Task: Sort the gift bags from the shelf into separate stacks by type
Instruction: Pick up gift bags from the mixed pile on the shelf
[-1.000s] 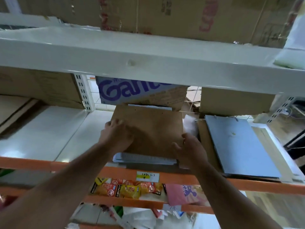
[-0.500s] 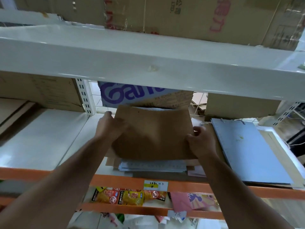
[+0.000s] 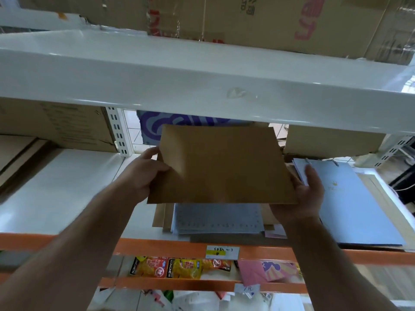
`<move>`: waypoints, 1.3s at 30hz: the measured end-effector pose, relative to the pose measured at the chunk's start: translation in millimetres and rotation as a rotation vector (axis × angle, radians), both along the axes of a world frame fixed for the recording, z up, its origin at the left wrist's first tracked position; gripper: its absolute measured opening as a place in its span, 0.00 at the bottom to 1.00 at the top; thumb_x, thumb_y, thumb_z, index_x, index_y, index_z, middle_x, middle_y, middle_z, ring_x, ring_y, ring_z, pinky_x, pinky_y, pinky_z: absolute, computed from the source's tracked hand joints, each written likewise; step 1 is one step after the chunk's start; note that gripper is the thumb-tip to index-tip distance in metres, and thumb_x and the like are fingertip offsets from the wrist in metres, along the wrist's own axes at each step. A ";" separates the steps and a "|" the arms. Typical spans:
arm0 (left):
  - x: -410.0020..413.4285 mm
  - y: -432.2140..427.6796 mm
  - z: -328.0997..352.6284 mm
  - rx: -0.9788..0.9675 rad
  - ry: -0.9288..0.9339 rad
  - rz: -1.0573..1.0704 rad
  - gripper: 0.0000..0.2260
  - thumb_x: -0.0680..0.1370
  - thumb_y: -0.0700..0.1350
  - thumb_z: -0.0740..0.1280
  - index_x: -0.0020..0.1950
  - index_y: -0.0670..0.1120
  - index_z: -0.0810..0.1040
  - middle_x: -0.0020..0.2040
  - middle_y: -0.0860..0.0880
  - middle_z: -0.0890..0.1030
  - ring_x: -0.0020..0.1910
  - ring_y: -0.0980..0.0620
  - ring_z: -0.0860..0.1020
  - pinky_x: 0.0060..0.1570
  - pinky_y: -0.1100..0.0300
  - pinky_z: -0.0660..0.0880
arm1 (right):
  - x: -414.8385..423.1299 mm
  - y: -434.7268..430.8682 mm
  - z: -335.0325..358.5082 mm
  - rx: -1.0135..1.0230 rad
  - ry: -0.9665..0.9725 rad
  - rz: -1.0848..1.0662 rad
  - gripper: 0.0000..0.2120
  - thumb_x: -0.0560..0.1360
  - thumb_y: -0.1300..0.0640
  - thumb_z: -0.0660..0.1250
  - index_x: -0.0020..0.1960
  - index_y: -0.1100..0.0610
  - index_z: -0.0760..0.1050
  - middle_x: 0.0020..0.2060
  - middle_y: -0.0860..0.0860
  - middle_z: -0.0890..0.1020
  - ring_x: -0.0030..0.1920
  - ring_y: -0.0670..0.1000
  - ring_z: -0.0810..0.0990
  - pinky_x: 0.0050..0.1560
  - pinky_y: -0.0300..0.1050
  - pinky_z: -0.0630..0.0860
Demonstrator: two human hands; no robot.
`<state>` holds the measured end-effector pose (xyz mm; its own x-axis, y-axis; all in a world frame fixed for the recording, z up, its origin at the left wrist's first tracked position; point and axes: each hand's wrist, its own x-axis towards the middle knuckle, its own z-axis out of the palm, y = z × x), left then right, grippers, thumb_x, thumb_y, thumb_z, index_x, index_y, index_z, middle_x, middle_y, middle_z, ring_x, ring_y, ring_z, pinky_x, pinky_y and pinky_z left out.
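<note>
A flat brown paper gift bag (image 3: 222,164) is lifted clear of the white shelf (image 3: 62,189), tilted toward me. My left hand (image 3: 143,173) grips its left edge, thumb on top. My right hand (image 3: 303,194) holds the bag's right lower corner from underneath, fingers curled up beside it. Below the bag lies a mixed pile: a pale blue patterned bag (image 3: 217,218) on top of more brown bags (image 3: 162,216). To the right lies a large light blue gift bag (image 3: 354,205) on a stack of others.
A white upper shelf beam (image 3: 202,81) hangs low just above the bag. Cardboard boxes (image 3: 56,124) stand at the back left and right (image 3: 330,140), and a purple-lettered box (image 3: 152,124) behind. The orange shelf rail (image 3: 157,245) runs in front; snack packets (image 3: 179,268) below.
Both hands have taken the brown bag by its sides and raised it off the pile, tilting it up. The pale blue bag beneath is now uncovered.
</note>
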<state>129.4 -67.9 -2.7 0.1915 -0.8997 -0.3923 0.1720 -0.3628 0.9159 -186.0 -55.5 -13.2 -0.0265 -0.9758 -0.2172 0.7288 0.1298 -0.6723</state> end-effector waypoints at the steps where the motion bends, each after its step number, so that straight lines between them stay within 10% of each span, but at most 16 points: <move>1: -3.6 -1.6 -1.2 -0.005 -0.001 0.023 0.28 0.77 0.31 0.65 0.70 0.56 0.74 0.58 0.43 0.82 0.54 0.38 0.82 0.57 0.41 0.79 | 2.3 5.1 -1.0 -0.019 -0.067 -0.001 0.29 0.74 0.35 0.61 0.57 0.58 0.81 0.53 0.56 0.85 0.53 0.59 0.85 0.58 0.52 0.75; 6: -24.9 -2.1 -10.1 -0.027 -0.061 0.071 0.22 0.77 0.34 0.67 0.68 0.52 0.75 0.56 0.45 0.83 0.52 0.42 0.84 0.56 0.43 0.80 | 19.0 22.0 -6.0 -0.061 -0.006 -0.006 0.32 0.72 0.34 0.65 0.68 0.53 0.77 0.61 0.55 0.83 0.63 0.59 0.81 0.66 0.56 0.73; 9: -41.1 5.7 -11.9 -0.086 -0.188 -0.122 0.06 0.82 0.41 0.65 0.57 0.46 0.79 0.55 0.42 0.82 0.56 0.41 0.81 0.53 0.51 0.79 | 29.0 25.0 -12.1 0.037 0.629 -0.003 0.15 0.73 0.48 0.73 0.57 0.53 0.79 0.53 0.53 0.85 0.56 0.57 0.83 0.59 0.59 0.78; 13: -44.6 8.4 -25.8 -0.082 -0.682 -0.190 0.13 0.83 0.41 0.63 0.66 0.43 0.78 0.65 0.43 0.78 0.62 0.43 0.78 0.48 0.56 0.76 | 35.1 23.7 -23.2 0.167 1.033 -0.157 0.11 0.74 0.48 0.74 0.51 0.50 0.76 0.47 0.48 0.80 0.49 0.51 0.80 0.51 0.52 0.78; 18: -41.3 16.5 -31.7 -0.091 -0.866 -0.203 0.18 0.82 0.41 0.62 0.72 0.47 0.75 0.71 0.45 0.75 0.66 0.46 0.76 0.58 0.58 0.76 | 35.5 23.3 -27.1 0.153 1.141 -0.120 0.10 0.73 0.47 0.74 0.47 0.48 0.74 0.45 0.45 0.80 0.48 0.50 0.80 0.52 0.52 0.78; 22: -41.2 16.1 -29.7 -0.039 -0.628 -0.161 0.21 0.80 0.41 0.66 0.74 0.47 0.72 0.67 0.47 0.77 0.57 0.50 0.78 0.38 0.65 0.74 | 39.4 23.7 -18.6 0.152 1.037 -0.127 0.09 0.74 0.52 0.74 0.42 0.49 0.74 0.41 0.47 0.80 0.45 0.50 0.79 0.48 0.48 0.77; 33: -44.8 17.7 -20.6 0.022 -0.199 -0.006 0.06 0.78 0.34 0.65 0.51 0.40 0.80 0.51 0.41 0.80 0.48 0.45 0.79 0.47 0.50 0.78 | 36.6 33.9 -8.3 0.139 0.996 -0.285 0.10 0.76 0.55 0.72 0.38 0.55 0.75 0.36 0.50 0.80 0.36 0.48 0.78 0.38 0.44 0.74; 39: -43.3 25.0 -18.6 0.053 0.041 -0.160 0.31 0.78 0.34 0.63 0.75 0.62 0.65 0.68 0.43 0.73 0.54 0.40 0.81 0.44 0.51 0.80 | 31.1 33.4 -6.8 0.153 0.766 -0.341 0.06 0.77 0.49 0.71 0.45 0.46 0.75 0.45 0.42 0.82 0.47 0.49 0.81 0.51 0.49 0.76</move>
<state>86.1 -42.9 -21.3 0.0302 -0.8951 -0.4448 0.1453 -0.4363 0.8880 -155.0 -22.0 -20.0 -0.5066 -0.8494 -0.1482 0.0959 0.1154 -0.9887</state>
